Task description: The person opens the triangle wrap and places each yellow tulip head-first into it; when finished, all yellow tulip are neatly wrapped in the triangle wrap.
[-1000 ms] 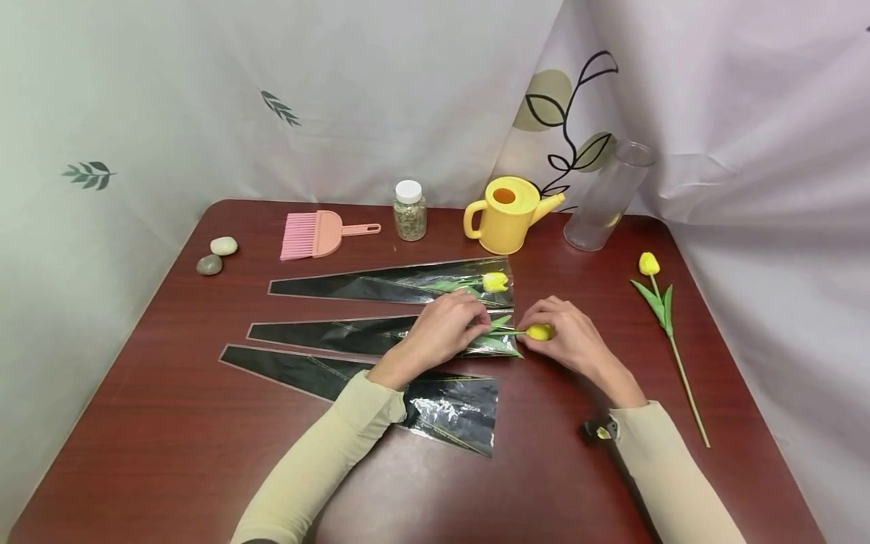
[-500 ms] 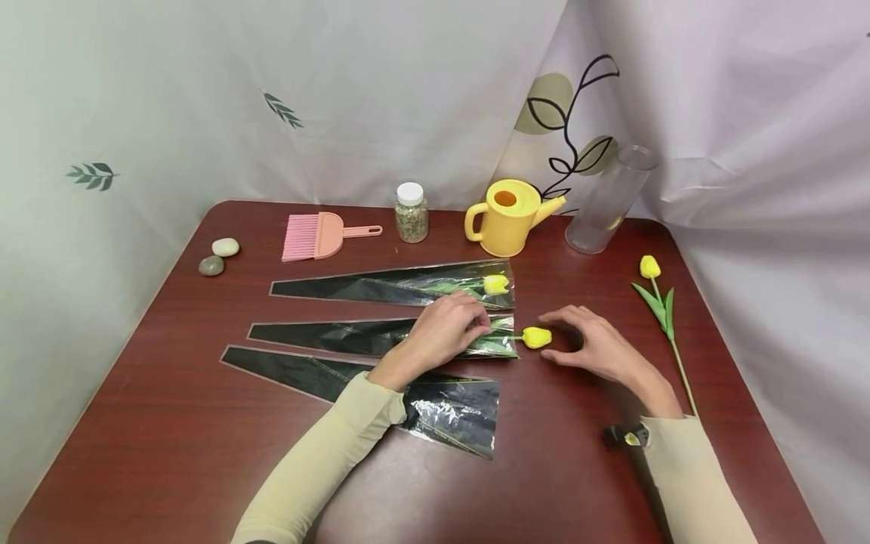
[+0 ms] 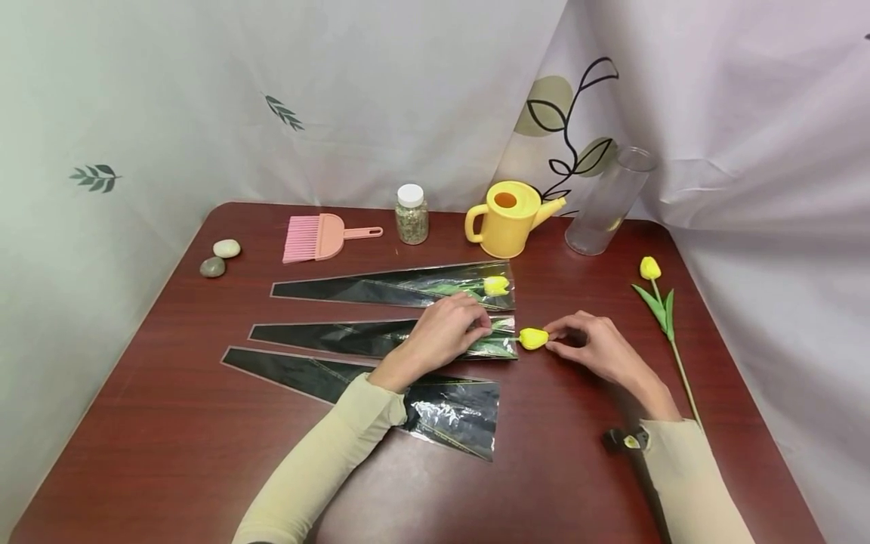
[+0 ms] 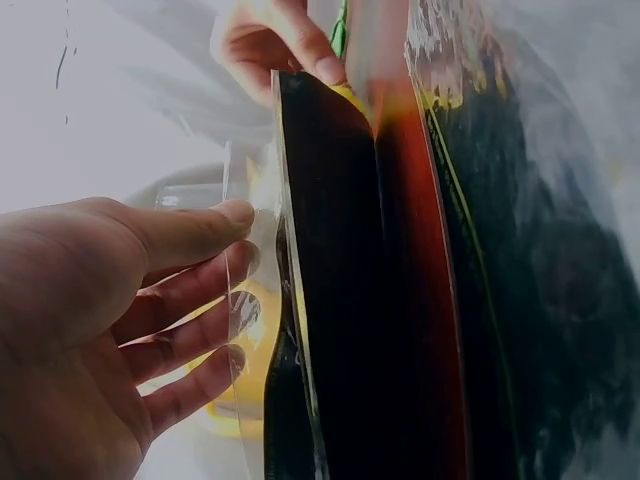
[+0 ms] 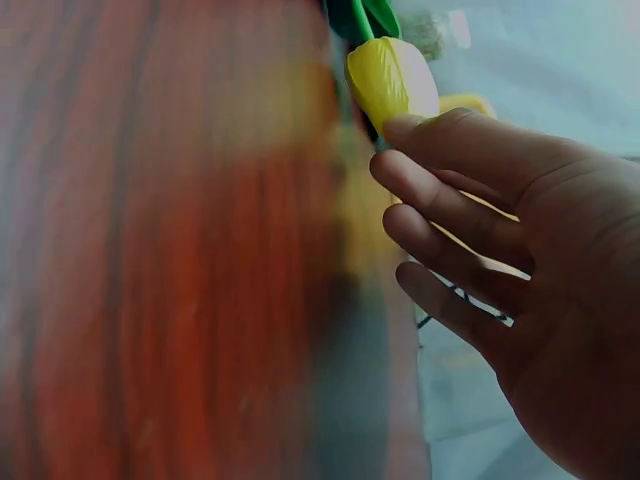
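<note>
My left hand lies over the middle clear-and-black plastic flower sleeve. In the left wrist view its thumb and fingers pinch the sleeve's transparent film. A yellow tulip has its leaves and stem inside that sleeve, while the bloom sticks out past the right-hand opening. Thumb and forefinger of my right hand pinch the bloom's tip; the right wrist view shows the thumb against the yellow petals, the other fingers loosely bent. Most of the stem is hidden under the left hand and the film.
Behind lies a sleeve holding another tulip; in front, a flat sleeve. A loose tulip lies right. Along the back stand a watering can, jar, glass vase, brush and stones.
My right hand let go of the bloom, drew back to the right, then took it by its tip. The tulip has slid left, deeper into the sleeve. The left hand stays put.
</note>
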Motion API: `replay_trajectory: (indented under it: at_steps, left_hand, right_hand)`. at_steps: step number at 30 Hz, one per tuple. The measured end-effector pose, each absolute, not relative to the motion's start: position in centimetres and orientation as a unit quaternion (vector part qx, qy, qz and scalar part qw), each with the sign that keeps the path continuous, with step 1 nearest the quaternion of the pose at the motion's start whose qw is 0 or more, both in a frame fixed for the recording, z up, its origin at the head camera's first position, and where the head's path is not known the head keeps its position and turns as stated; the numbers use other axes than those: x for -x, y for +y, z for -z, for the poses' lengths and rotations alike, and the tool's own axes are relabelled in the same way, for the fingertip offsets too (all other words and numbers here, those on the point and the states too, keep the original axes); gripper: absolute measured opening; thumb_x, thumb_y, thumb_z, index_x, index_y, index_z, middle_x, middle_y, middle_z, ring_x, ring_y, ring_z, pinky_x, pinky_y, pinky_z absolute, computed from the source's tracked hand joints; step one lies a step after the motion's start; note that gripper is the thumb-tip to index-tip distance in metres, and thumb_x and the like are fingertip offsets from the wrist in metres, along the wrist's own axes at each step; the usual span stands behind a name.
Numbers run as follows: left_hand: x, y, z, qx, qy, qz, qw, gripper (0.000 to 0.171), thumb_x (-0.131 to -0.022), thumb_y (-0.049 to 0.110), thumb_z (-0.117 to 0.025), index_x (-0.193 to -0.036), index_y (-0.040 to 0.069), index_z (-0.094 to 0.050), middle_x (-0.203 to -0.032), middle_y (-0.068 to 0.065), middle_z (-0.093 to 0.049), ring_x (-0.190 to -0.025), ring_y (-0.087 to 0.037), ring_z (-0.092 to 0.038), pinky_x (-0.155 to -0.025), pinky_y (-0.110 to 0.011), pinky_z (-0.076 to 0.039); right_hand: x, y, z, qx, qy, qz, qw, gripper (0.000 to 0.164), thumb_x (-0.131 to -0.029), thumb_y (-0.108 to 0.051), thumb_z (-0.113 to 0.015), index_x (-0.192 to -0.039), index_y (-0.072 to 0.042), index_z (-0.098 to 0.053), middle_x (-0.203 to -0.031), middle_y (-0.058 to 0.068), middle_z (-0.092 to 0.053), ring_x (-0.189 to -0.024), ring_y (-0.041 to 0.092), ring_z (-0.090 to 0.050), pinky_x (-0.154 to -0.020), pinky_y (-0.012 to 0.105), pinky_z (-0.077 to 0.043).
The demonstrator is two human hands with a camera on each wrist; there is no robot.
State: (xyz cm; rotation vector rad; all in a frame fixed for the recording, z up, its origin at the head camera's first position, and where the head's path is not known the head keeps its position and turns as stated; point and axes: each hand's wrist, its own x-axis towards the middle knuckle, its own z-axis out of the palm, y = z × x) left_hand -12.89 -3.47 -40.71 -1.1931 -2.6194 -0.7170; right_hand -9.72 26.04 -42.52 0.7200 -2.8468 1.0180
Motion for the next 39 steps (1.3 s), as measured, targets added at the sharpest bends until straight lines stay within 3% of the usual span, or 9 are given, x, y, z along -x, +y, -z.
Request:
replay_trajectory:
  at_steps: [7, 19, 23, 27, 30, 35, 39]
  left_hand:
    - [12.8, -3.0, 40.4, 0.407, -0.876, 0.24, 0.102, 0.006, -0.089, 0.024, -0.074, -0.088, 0.019, -0.072, -0.092, 0.008, -0.067, -0.091, -0.012, -0.057, -0.081, -0.028, -0.047]
    - [12.7, -2.3, 40.7, 0.409, -0.879, 0.223, 0.098, 0.005, -0.09, 0.025, -0.073, -0.09, 0.02, -0.071, -0.093, 0.009, -0.065, -0.092, -0.011, -0.056, -0.083, -0.028, -0.046]
    - [12.5, -2.4, 41.0, 0.415, -0.879, 0.208, 0.108, 0.008, -0.09, 0.026, -0.073, -0.092, 0.019, -0.072, -0.093, 0.008, -0.065, -0.091, -0.012, -0.056, -0.083, -0.03, -0.045]
    - [12.2, -2.7, 41.3, 0.423, -0.877, 0.19, 0.127, 0.015, -0.09, 0.028, -0.073, -0.098, 0.016, -0.073, -0.098, 0.004, -0.065, -0.095, -0.015, -0.055, -0.088, -0.03, -0.044]
    - [11.7, -3.2, 41.2, 0.428, -0.871, 0.194, 0.144, 0.019, -0.089, 0.027, -0.074, -0.102, 0.013, -0.073, -0.101, 0.003, -0.064, -0.097, -0.016, -0.055, -0.087, -0.03, -0.045]
    - [8.9, -4.3, 40.8, 0.471, -0.853, 0.193, 0.117, 0.014, -0.09, 0.029, -0.073, -0.096, 0.017, -0.075, -0.092, 0.007, -0.063, -0.085, -0.011, -0.054, -0.073, -0.025, -0.046]
    - [6.6, -4.5, 41.5, 0.518, -0.841, 0.142, 0.056, 0.021, -0.089, 0.038, -0.072, -0.098, 0.019, -0.075, -0.091, 0.008, -0.059, -0.084, -0.01, -0.054, -0.074, -0.026, -0.047]
  right_hand:
    - [10.6, 24.1, 42.4, -0.232, -0.901, -0.367, 0.011, 0.02, -0.083, -0.018, -0.08, -0.102, -0.018, -0.075, -0.087, -0.01, -0.067, -0.08, 0.008, -0.062, -0.071, 0.024, -0.051]
    - [11.0, 22.8, 43.3, -0.223, -0.891, -0.394, -0.006, 0.02, -0.084, -0.015, -0.079, -0.104, -0.014, -0.075, -0.089, -0.009, -0.068, -0.078, 0.007, -0.063, -0.068, 0.027, -0.053]
    - [9.8, 24.2, 42.3, -0.21, -0.914, -0.344, 0.036, 0.022, -0.084, -0.017, -0.079, -0.106, -0.011, -0.075, -0.09, -0.006, -0.071, -0.082, 0.01, -0.064, -0.071, 0.032, -0.052]
    - [7.8, 27.6, 40.7, -0.109, -0.95, -0.261, 0.133, 0.018, -0.086, -0.016, -0.075, -0.102, -0.009, -0.076, -0.084, 0.001, -0.072, -0.076, 0.02, -0.064, -0.066, 0.036, -0.047]
    - [6.3, 30.7, 39.8, 0.005, -0.96, -0.224, 0.17, 0.018, -0.088, -0.019, -0.071, -0.102, -0.007, -0.075, -0.081, 0.008, -0.071, -0.074, 0.031, -0.063, -0.064, 0.044, -0.043]
    - [4.8, 34.8, 39.9, 0.126, -0.967, -0.184, 0.121, 0.028, -0.09, -0.023, -0.065, -0.106, -0.001, -0.071, -0.093, 0.022, -0.07, -0.086, 0.05, -0.059, -0.062, 0.054, -0.042]
    - [4.2, 36.5, 40.4, 0.15, -0.972, -0.172, 0.054, 0.036, -0.093, -0.027, -0.065, -0.11, 0.004, -0.069, -0.106, 0.03, -0.065, -0.093, 0.057, -0.053, -0.062, 0.057, -0.042]
